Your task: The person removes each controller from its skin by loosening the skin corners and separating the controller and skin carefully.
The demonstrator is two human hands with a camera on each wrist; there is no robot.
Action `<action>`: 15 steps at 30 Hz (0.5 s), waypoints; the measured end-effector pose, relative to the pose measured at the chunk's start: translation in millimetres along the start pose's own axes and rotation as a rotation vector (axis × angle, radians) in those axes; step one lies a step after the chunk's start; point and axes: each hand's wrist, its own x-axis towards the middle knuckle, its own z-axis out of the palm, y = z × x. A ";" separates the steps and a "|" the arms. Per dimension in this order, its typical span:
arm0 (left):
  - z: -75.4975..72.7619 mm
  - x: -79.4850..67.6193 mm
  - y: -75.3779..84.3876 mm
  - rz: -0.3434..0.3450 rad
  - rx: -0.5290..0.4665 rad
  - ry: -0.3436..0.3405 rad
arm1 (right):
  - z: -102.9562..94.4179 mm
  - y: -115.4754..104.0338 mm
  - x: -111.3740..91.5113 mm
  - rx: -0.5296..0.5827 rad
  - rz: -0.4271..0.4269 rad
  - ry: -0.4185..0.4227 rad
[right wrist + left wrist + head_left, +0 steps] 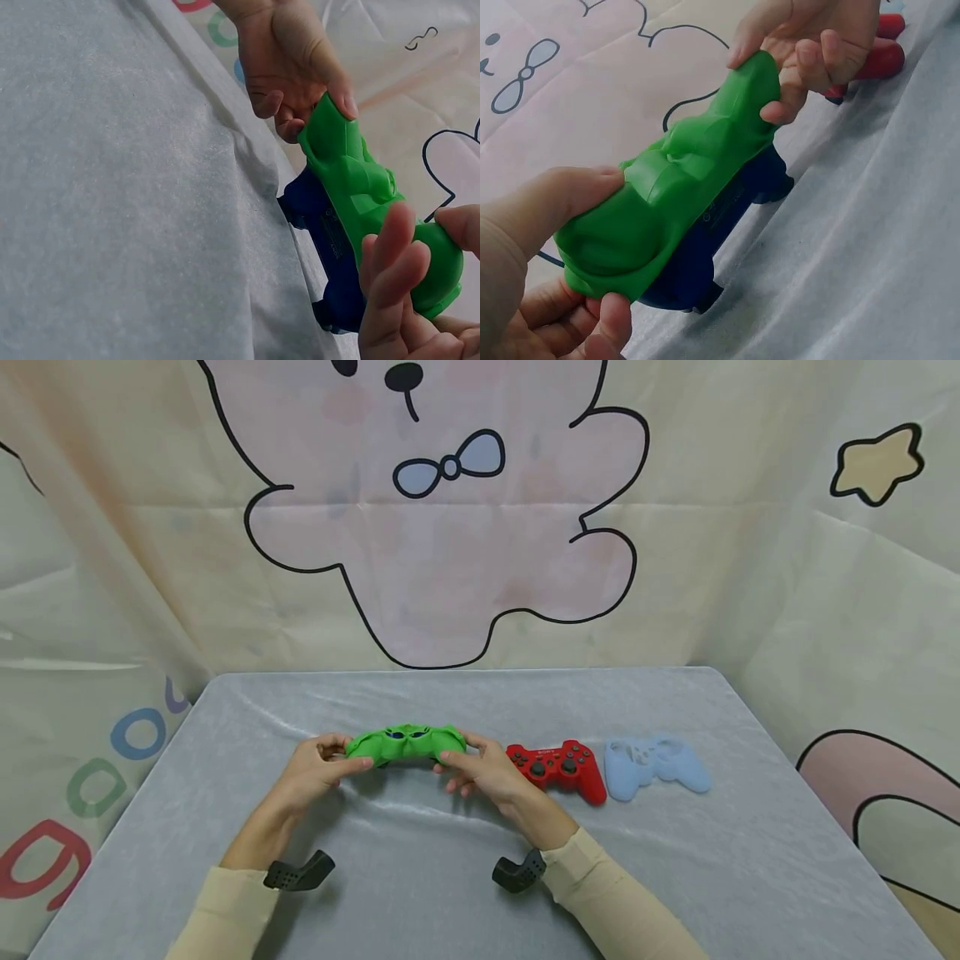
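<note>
A green silicone controller cover (408,745) is held up just over the table by both hands. It is partly fitted over a dark blue game controller (731,214), whose shoulder-button edge juts out bare below the green in both wrist views. My left hand (318,767) pinches one end of the cover, thumb on top and fingers underneath. At the other end, the right hand (491,772) grips the cover between thumb and fingers. The green looks bunched and wrinkled in the middle. Small dark patches show through its openings in the head view.
To the right of the right hand lies a red game controller (558,767), sticks up. A pale blue silicone cover (656,764) lies flat beside it. Grey cloth covers the table (420,885); a printed curtain (697,527) hangs behind.
</note>
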 end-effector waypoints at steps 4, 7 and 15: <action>1.7 -0.5 1.1 -0.008 0.007 0.027 | -0.2 1.1 -0.4 -0.006 -0.011 0.004; 2.3 -0.7 2.3 -0.008 0.026 0.026 | -0.2 1.4 -0.7 -0.006 -0.014 0.009; 4.0 -3.1 6.8 -0.033 0.077 -0.071 | 0.2 0.7 0.7 0.028 0.000 0.025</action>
